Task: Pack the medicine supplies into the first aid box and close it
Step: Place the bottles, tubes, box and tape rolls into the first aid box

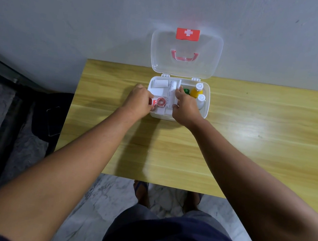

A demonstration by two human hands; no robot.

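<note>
Packing the first aid box on the wooden table

Standing at the near edge of the table point(230, 147), the person reaches both bare arms forward over the yellow wood; the left hand point(139, 101) is at the near left corner of the first aid box point(205, 105), its grip closed on a small red and white tape roll point(154, 102); a second red roll point(162, 101) sits just beside it inside the white tray point(157, 91); the right hand point(185, 106) rests over the middle of the box with fingers curled at the tray's right edge, and whether its grip holds anything cannot be told; farther back in the tray lie a white bandage roll point(161, 83) and a long white packet point(172, 92); to the right stand a green item point(186, 90), a yellow bottle point(195, 91) and a white-capped bottle point(201, 99); behind, the clear lid point(185, 54) stands open against the wall, with a red cross label point(187, 34) and red handle point(184, 56).
</note>
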